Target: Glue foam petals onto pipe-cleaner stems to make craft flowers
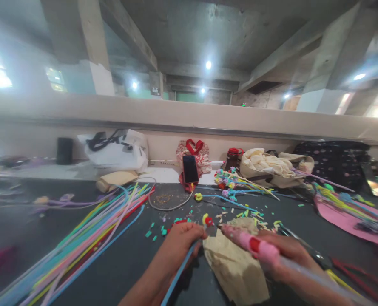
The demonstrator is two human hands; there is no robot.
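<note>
My left hand point(183, 240) is closed around a blue fuzzy stem, a pipe cleaner point(180, 272), near the middle of the table. A small yellow and red flower-like head point(208, 220) shows just past my fingertips. My right hand point(282, 250) grips a pink hot glue gun point(255, 247), a long translucent glue stick trailing from its back. Its dark nozzle points left toward the small head, with a slight gap between them. Beneath both hands lies a crumpled piece of beige paper point(236, 272). My right fingers are partly hidden behind the glue gun.
Bundled coloured pipe cleaners point(89, 242) lie at left. Small cut pieces point(149, 233) litter the dark table point(112, 276). Finished-looking flower stems point(228, 180) sit behind. A phone point(190, 168) stands on a cable at the back. A red-handled tool point(351, 272) lies right, near a pink sheet point(332, 212).
</note>
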